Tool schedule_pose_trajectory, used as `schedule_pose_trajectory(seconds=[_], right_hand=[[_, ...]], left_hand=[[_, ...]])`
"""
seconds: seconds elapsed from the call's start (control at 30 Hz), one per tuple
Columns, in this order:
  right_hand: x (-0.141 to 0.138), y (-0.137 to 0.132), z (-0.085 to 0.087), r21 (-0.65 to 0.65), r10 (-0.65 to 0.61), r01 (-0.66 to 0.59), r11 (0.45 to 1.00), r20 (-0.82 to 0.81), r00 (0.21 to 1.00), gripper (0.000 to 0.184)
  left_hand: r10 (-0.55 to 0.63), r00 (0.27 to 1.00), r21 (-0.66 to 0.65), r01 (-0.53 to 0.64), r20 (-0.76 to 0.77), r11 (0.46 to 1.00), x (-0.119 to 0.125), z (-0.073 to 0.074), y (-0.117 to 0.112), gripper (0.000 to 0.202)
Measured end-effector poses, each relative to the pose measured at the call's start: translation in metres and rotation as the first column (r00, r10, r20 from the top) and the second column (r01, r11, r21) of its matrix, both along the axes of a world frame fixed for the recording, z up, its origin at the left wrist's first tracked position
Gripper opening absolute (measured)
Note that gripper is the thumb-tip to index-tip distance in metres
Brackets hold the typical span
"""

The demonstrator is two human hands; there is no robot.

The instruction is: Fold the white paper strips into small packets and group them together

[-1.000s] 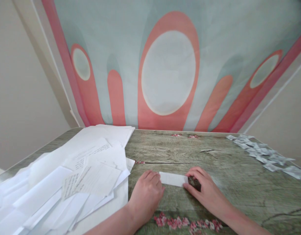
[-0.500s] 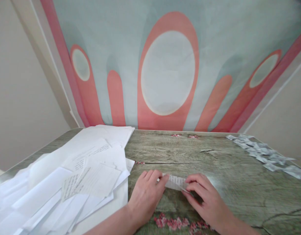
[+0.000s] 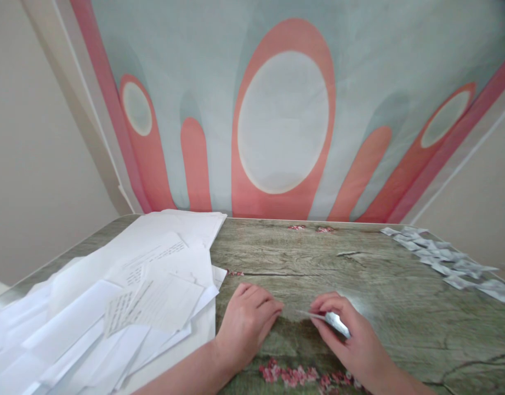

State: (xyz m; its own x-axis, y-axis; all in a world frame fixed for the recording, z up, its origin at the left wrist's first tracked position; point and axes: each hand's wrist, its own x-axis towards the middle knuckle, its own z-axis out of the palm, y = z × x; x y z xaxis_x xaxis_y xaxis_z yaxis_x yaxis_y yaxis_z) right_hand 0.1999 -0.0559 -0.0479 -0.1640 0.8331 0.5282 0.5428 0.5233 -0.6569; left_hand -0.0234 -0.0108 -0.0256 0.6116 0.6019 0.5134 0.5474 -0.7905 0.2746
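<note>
Between the thumb and fingers of my right hand [image 3: 355, 340] is a folded paper strip [image 3: 336, 323]. It is turned nearly edge-on, its thin end pointing left and its pale face showing inside the curled fingers. My left hand [image 3: 248, 318] rests on the wood-patterned table [image 3: 268, 247], a short gap to the left of the strip. Its thumb and fingers are drawn together, and nothing shows in them. Just left of that hand lies a loose pile of white paper sheets [image 3: 190, 274], some with printed text.
Several small folded paper pieces [image 3: 458, 281] lie in overlapping rows along the table's right edge. Printed pink flowers [image 3: 293, 374] mark the tabletop near me. Behind the table's far edge hangs a grey-green and coral patterned cloth [image 3: 283, 120].
The paper strip was stretched between both hands with its printed face showing. Now my left hand has let go, and the strip is turned edge-on in my right hand.
</note>
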Motion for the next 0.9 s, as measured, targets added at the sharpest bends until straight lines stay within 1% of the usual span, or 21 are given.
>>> schedule_pose_trajectory(seconds=[0.03,0.1,0.17,0.23,0.3,0.43,0.63,0.77,0.83,0.9], right_hand=[[-0.001,0.000,0.001,-0.002,-0.001,0.001,1.000,-0.014,1.000,0.014],[-0.001,-0.001,0.006,0.011,0.034,-0.034,0.999,0.011,0.999,0.013],[-0.001,-0.002,0.010,0.065,0.080,-0.085,0.994,0.064,0.995,0.013],[0.001,-0.003,0.013,0.129,0.096,-0.108,0.986,0.097,0.991,0.016],[0.003,-0.003,0.013,0.167,0.088,-0.106,0.980,0.112,0.990,0.019],[0.004,-0.004,0.012,0.192,0.076,-0.099,0.976,0.125,0.989,0.020],[0.004,-0.001,0.008,0.155,0.064,-0.080,0.985,0.106,0.992,0.017],[0.005,-0.001,0.007,0.122,0.068,-0.079,0.989,0.096,0.993,0.010],[0.004,-0.001,0.008,0.074,0.032,-0.039,0.997,0.093,0.995,0.005],[0.002,-0.002,0.009,0.025,-0.004,0.001,1.000,0.102,0.995,0.005]], left_hand=[[-0.005,1.000,0.027,0.005,0.010,1.000,0.000,0.000,0.000,0.015],[-0.011,1.000,0.079,0.009,0.023,0.997,0.000,0.002,-0.001,0.016],[-0.017,0.999,0.118,0.012,0.040,0.993,0.000,0.005,-0.003,0.017],[-0.020,0.998,0.133,0.012,0.062,0.991,0.000,0.008,-0.005,0.018],[-0.023,0.996,0.139,0.011,0.082,0.990,0.000,0.010,-0.006,0.018],[-0.039,0.993,0.141,0.023,0.112,0.990,0.000,0.010,-0.007,0.018],[-0.042,0.992,0.125,0.027,0.122,0.992,0.000,0.008,-0.007,0.018],[-0.023,0.993,0.103,0.012,0.112,0.995,0.000,0.009,-0.007,0.020],[-0.014,0.993,0.106,0.001,0.114,0.994,0.000,0.011,-0.008,0.021],[-0.007,0.994,0.117,-0.006,0.113,0.993,0.001,0.013,-0.010,0.017]])
